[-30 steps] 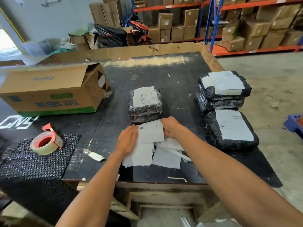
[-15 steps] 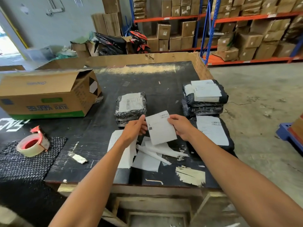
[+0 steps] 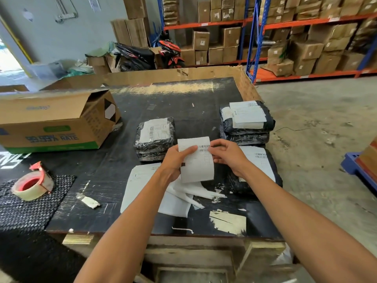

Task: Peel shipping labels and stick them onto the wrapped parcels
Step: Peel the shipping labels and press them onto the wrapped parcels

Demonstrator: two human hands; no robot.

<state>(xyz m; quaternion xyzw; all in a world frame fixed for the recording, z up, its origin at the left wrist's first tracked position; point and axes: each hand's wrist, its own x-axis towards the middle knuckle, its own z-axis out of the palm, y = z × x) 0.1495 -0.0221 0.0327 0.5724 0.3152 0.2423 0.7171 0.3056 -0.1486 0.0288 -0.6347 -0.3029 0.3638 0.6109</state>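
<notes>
I hold a white shipping label (image 3: 197, 166) upright above the black table (image 3: 102, 180). My left hand (image 3: 175, 162) grips its left edge and my right hand (image 3: 226, 154) pinches its upper right corner by the barcode. Behind the label lies a black wrapped parcel (image 3: 155, 137) with a label on top. To the right, two labelled parcels are stacked (image 3: 246, 121), and another labelled parcel (image 3: 261, 170) lies in front of them, partly hidden by my right forearm. Loose white sheets and backing strips (image 3: 142, 186) lie on the table under my hands.
An open cardboard box (image 3: 55, 121) lies on its side at the left. A tape roll in a red dispenser (image 3: 32, 185) sits on a dotted mat (image 3: 26, 209). A small paper scrap (image 3: 88, 201) lies nearby. Warehouse shelves with cartons and motorbikes stand behind.
I lifted the label off the pile of sheets on the table and raised it upright in both hands. My right hand shifted to its upper right corner.
</notes>
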